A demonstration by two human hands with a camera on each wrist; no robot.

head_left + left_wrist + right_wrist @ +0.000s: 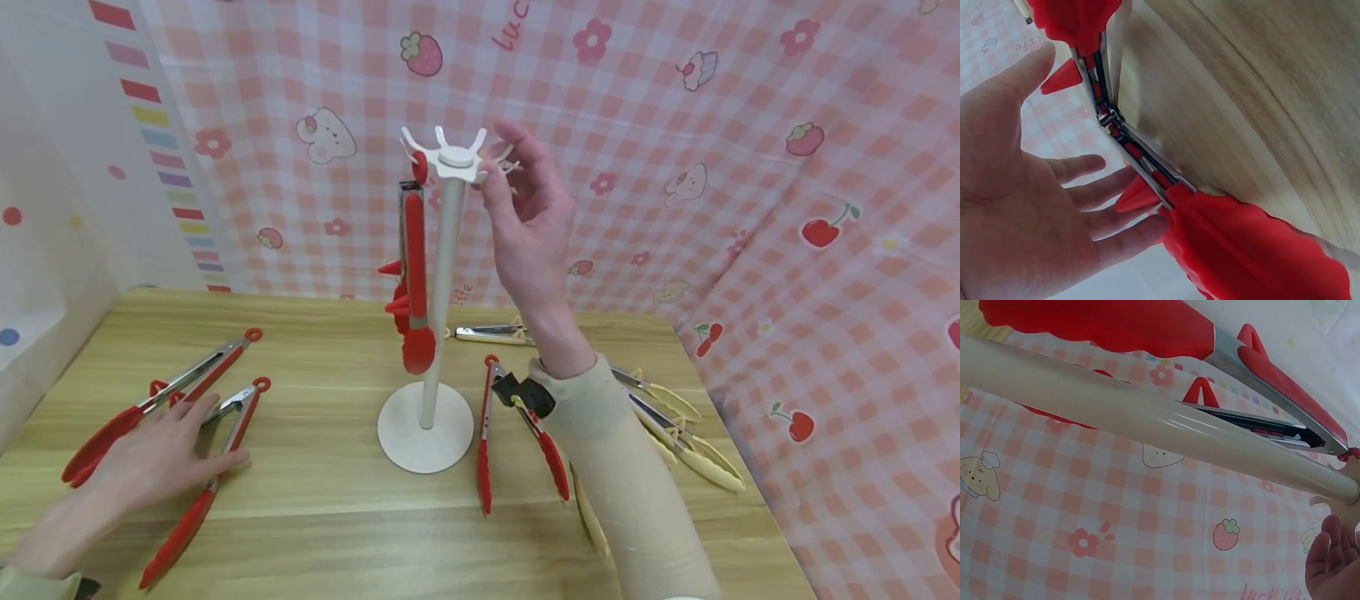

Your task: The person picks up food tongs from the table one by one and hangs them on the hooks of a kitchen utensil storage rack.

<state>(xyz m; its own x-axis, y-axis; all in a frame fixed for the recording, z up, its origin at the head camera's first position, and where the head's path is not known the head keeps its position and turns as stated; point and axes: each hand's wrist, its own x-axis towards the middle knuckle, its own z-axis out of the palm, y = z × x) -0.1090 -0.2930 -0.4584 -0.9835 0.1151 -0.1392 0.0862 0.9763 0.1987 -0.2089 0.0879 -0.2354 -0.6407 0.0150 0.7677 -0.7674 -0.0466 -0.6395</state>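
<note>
A white hanging rack [446, 250] stands upright on a round base, with hooks around its top. My right hand [531, 212] holds the hooked top, its thumb in front and fingers behind the hooks; the exact contact is partly hidden. Red-and-steel tongs [415, 267] hang by their ring from a left-hand hook, and also show along the pole in the right wrist view. At the left, my left hand [153, 446] lies with its fingers spread over two pairs of red tongs on the table, the outer tongs [105, 433] and the inner tongs [183, 529].
More red tongs [486, 442] lie spread right of the rack base. Several pale yellow tongs [701, 458] lie at the table's right side, partly behind my right sleeve [630, 467]; another yellow pair [491, 335] lies behind the rack. A checked cloth [360, 100] hangs behind the table.
</note>
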